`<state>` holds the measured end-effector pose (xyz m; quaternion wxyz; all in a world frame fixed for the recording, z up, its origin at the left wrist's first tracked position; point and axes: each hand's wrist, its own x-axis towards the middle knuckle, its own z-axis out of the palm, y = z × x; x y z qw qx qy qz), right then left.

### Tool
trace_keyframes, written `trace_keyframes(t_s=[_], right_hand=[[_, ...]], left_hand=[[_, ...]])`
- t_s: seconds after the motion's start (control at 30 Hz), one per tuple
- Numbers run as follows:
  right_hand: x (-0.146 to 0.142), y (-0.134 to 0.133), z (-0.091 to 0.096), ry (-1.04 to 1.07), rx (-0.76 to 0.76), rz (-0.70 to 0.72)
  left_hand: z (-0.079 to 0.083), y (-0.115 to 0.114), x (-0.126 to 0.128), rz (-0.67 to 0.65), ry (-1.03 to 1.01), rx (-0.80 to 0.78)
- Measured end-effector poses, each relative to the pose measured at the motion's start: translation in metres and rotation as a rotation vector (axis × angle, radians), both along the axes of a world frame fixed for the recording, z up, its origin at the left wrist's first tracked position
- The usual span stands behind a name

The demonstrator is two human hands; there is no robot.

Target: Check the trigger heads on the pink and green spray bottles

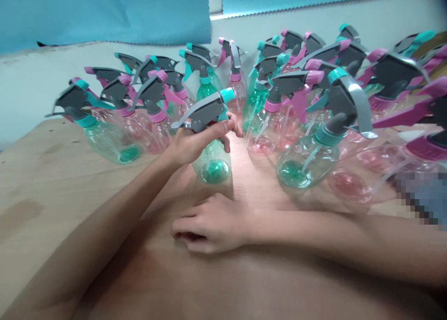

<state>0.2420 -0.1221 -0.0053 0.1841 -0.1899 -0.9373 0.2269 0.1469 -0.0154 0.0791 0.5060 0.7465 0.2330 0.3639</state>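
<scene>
My left hand (204,136) is wrapped round the neck of a spray bottle (212,167). This bottle is clear green with a grey trigger head and a turquoise nozzle tip, and it stands upright on the table. My fingers hide its collar and most of its trigger. Nearer to me, my right hand (213,224) rests on the tabletop with its fingers curled in, and no object shows in it. To the right of the held bottle stands another green spray bottle (296,169), apart from both hands.
Several pink and green spray bottles crowd the table (21,185) on both sides and behind, among them a green one (111,141) at left. A white wall (70,73) with blue sheeting (104,13) rises behind. At the right edge lies a pixelated object (424,196).
</scene>
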Motion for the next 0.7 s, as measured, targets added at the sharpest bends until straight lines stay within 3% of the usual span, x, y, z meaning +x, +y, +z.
trace_keyframes(t_s=[0.33, 0.7], right_hand=[[0.0017, 0.0008, 0.0004, 0.005, 0.011, 0.017], [0.0022, 0.0014, -0.0009, 0.054, -0.024, 0.031]], left_hand=[[-0.0089, 0.0077, -0.0028, -0.016, -0.023, -0.003], [-0.0050, 0.0036, 0.0014, 0.039, -0.016, -0.025]])
